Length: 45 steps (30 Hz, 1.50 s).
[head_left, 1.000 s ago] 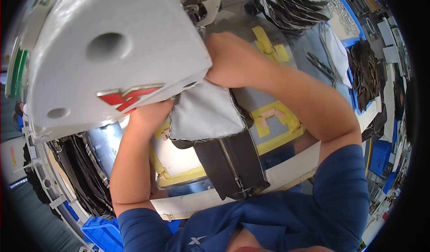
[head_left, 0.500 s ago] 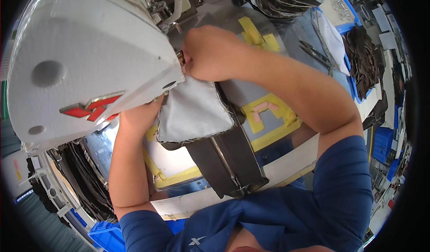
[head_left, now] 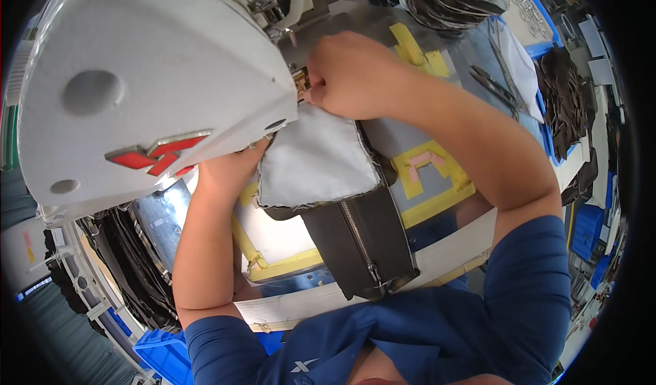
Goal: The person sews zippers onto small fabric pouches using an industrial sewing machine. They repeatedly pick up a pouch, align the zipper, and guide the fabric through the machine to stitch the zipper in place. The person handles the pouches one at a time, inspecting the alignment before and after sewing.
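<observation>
A dark brown fabric piece (head_left: 400, 229) with a metal zipper (head_left: 357, 238) lies under the sewing machine head (head_left: 157, 91), its near end hanging toward my body. Attached to it, a light grey lining panel (head_left: 318, 159) has raw, frayed edges. My right hand (head_left: 352, 77) is closed, its curled fingers pinching the work at the lining's far edge, close beside the needle area. My left hand (head_left: 234, 166) reaches in at the lining's left side; the machine head hides its fingers.
Dark zippered pieces (head_left: 444, 2) are stacked at the back. To the right lie thread snips (head_left: 493, 84), a blue tray (head_left: 543, 46) of metal rings, and a pile of brown scraps (head_left: 564, 91). Yellow tape (head_left: 437, 207) marks the machine bed. More dark pieces (head_left: 126, 265) hang at left.
The whole picture has shifted a little to the right. My hands and the fabric keep nearly the same places beside the machine head.
</observation>
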Available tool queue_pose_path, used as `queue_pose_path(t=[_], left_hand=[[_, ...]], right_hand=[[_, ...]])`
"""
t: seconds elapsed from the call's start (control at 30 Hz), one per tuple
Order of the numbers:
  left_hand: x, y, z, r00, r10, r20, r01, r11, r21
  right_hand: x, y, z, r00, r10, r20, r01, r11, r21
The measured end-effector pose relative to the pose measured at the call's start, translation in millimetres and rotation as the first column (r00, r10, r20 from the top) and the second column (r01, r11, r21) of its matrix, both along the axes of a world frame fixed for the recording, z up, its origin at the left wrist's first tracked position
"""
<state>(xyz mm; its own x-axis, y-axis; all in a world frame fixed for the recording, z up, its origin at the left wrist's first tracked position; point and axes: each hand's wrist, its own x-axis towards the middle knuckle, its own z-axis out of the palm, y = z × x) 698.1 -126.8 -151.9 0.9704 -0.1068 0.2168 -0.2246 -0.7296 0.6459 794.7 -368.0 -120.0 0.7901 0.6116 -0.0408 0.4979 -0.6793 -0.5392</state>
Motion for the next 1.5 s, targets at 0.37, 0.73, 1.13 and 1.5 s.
queue_pose_path(t=[0.37, 0.73, 1.13, 1.5], left_hand=[[0.2, 1.4, 9.5, 0.996, -0.093, 0.002, 0.092, 0.989, 0.118], [-5.7, -0.1, 6.7, 0.999, -0.008, -0.040, 0.014, 0.985, 0.174], [-2.8, 8.1, -3.4, 0.959, -0.170, 0.225, 0.060, 0.903, 0.426], [-29.7, 5.4, 34.5, 0.947, 0.146, -0.287, -0.004, 0.897, 0.443]], right_hand=[[2.3, 2.8, 1.3, 0.999, 0.040, -0.021, -0.041, 0.998, -0.057], [1.7, 2.6, -12.7, 0.999, -0.004, 0.038, 0.003, 1.000, 0.031], [-6.3, 1.5, 4.7, 0.998, -0.036, -0.051, 0.032, 0.996, -0.078], [-0.9, 4.6, -23.0, 0.998, 0.032, 0.047, -0.037, 0.995, 0.095]])
